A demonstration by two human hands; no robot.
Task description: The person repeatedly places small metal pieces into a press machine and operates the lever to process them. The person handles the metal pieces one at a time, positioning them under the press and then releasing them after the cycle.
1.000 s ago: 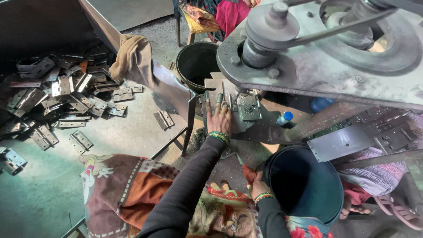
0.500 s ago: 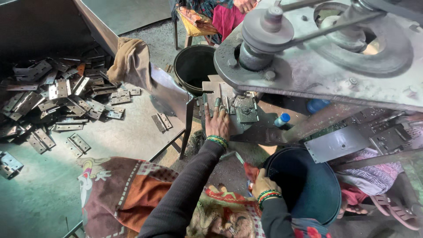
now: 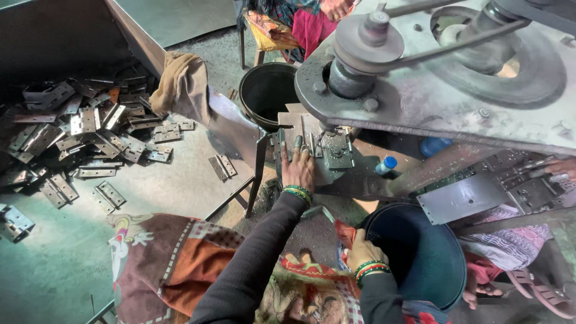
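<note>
We see our left hand (image 3: 298, 168) laid flat, fingers spread, pressing a grey metal hinge piece (image 3: 294, 129) onto the press bed (image 3: 336, 150), at twelve o'clock from the wrist. The piece looks dull steel, flat and rectangular, partly hidden under the fingers. Our right hand (image 3: 360, 252) is curled at the rim of a dark blue bucket (image 3: 420, 252), gripping a fold of red cloth (image 3: 343, 235). At nine o'clock the worktop (image 3: 180, 180) carries a heap of hinges (image 3: 78, 132). A black bucket (image 3: 267, 93) stands at twelve o'clock.
</note>
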